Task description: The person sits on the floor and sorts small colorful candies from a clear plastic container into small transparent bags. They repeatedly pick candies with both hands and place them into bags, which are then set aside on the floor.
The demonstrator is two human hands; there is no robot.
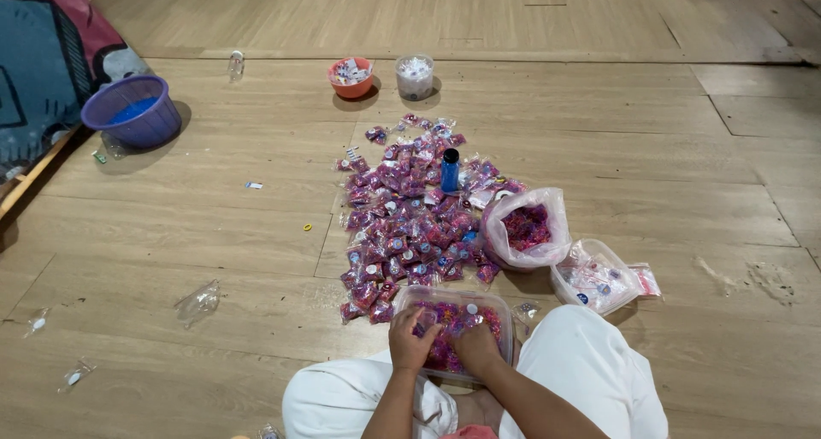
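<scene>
Pale wooden plank floor (599,131) runs across the whole room, evenly lit; a dark and pink mat (43,71) lies at its left edge

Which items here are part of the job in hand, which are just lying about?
In use: left hand, right hand, clear tub of pink bands, packet pile, bag of bands, bag of empty packets.

Lying about: purple basket, orange bowl, clear cup, blue bottle.
</scene>
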